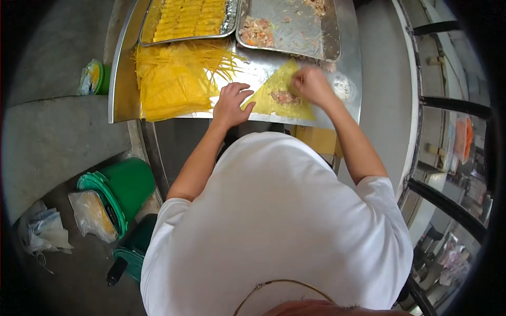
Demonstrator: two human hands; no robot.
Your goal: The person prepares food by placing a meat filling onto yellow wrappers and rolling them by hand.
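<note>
A yellow wrapper sheet (273, 84) lies on the metal table in front of me, its far corner pointing away. A small heap of shredded filling with pinkish bits (284, 98) sits on it. My left hand (232, 104) rests beside the sheet's left corner, fingers spread and thumb apart. Over the right part of the sheet, my right hand (312, 87) is closed with its fingers curled in. Whatever its fingertips may hold is hidden. To the left of my left hand is a stack of yellow wrapper sheets (174, 87) with loose strips at its edge.
A metal tray (187, 39) of yellow rolls stands at the back left. Another tray (298, 34) beside it holds leftover filling (258, 32). Clear plastic (343, 87) lies right of my right hand. Green buckets (129, 181) stand on the floor at left; dark bars (454, 107) line the right.
</note>
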